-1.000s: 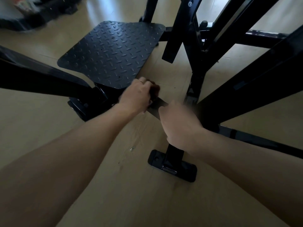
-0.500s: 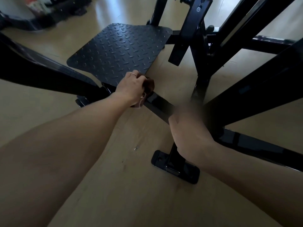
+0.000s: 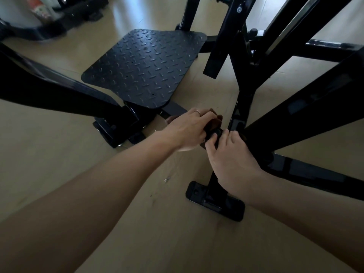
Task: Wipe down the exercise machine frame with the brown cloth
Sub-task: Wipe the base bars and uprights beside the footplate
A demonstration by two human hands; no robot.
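My left hand (image 3: 189,128) grips the bunched brown cloth (image 3: 215,121) and holds it against the low black bar (image 3: 174,108) of the exercise machine frame, just below the diamond-plate footplate (image 3: 145,66). Most of the cloth is hidden under my fingers. My right hand (image 3: 230,160) sits right beside it, fingers curled over the same bar close to where the black uprights (image 3: 243,99) meet. The two hands almost touch.
Thick black frame beams cross on the left (image 3: 49,89) and right (image 3: 315,107). A flat black foot (image 3: 214,201) rests on the light wooden floor under my right wrist. More dark equipment (image 3: 59,18) stands at the far left.
My left hand slid the cloth along the bar toward the right, away from the footplate's corner. It now lies next to my right hand, which stayed on the bar.
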